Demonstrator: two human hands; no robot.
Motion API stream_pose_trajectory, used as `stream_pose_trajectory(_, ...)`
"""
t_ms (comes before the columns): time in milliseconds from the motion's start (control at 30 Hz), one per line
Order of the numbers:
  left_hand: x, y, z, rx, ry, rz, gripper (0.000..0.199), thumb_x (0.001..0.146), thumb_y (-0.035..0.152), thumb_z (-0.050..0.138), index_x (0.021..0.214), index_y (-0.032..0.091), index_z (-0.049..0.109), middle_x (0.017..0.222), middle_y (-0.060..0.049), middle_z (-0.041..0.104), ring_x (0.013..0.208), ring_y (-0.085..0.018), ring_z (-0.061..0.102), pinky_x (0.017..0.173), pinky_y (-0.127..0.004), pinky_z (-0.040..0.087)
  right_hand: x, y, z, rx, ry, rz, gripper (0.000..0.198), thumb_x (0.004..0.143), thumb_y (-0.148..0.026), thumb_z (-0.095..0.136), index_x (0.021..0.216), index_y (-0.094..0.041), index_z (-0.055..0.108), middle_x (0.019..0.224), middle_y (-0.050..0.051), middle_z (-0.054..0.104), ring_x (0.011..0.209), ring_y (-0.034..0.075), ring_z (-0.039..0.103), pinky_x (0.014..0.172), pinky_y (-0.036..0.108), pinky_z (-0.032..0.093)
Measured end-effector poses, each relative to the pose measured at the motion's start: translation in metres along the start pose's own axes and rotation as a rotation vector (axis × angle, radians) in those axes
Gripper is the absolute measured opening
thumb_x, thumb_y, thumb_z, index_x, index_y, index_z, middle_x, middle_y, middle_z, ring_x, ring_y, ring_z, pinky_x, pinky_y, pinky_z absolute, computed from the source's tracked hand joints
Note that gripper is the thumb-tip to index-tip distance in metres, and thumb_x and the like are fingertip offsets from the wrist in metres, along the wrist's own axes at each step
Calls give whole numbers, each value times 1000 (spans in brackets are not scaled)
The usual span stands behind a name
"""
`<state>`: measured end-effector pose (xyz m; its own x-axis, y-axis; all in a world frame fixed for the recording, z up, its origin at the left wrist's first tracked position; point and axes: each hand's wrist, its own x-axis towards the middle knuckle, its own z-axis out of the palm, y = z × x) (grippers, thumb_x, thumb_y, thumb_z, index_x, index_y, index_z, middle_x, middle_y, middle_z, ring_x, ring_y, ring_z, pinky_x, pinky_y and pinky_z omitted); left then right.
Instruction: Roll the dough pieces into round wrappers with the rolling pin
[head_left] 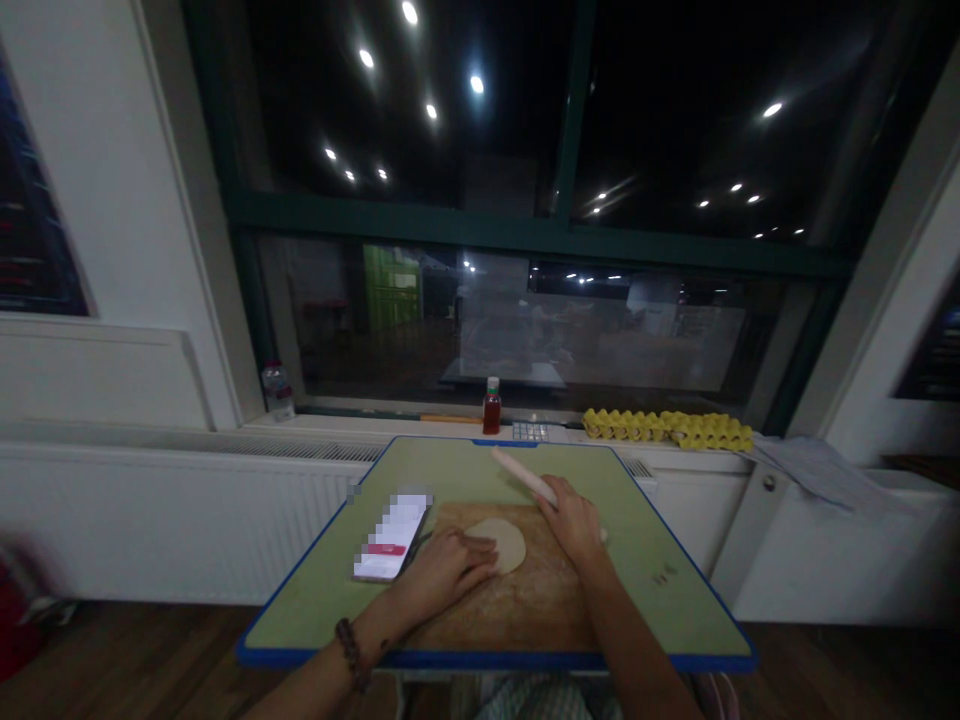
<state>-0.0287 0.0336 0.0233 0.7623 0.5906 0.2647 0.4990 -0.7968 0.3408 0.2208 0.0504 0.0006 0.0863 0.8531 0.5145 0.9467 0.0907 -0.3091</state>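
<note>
A flat round of dough [511,543] lies on a wooden board [517,615] in the middle of the small green table [660,610]. My left hand [454,562] rests on the dough's left part, fingers stretched out and lying flat. Wrapped round a pale wooden rolling pin [521,473] is my right hand [571,515], at the board's far right corner. The pin slants away toward the far left, its front end clear of the dough. Part of the pin is hidden under my right fingers, and its near end shows just beyond the hand.
A phone [394,535] with a lit screen lies left of the board. Along the windowsill stand a clear plastic bottle [278,391], a bottle of red liquid [491,408] and yellow egg trays [667,430]. A grey cloth [825,470] hangs to the right.
</note>
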Motion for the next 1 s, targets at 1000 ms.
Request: stream_pose_trajectory(1000, -23, -12, -10, 73, 10, 21, 45, 81, 10, 46, 118, 29, 62, 125, 0, 62, 120, -19, 49, 107, -36, 32, 1, 0, 0, -14, -25, -5, 31, 93, -35, 50, 121, -26, 58, 118, 4, 66, 96, 18, 65, 80, 27, 48)
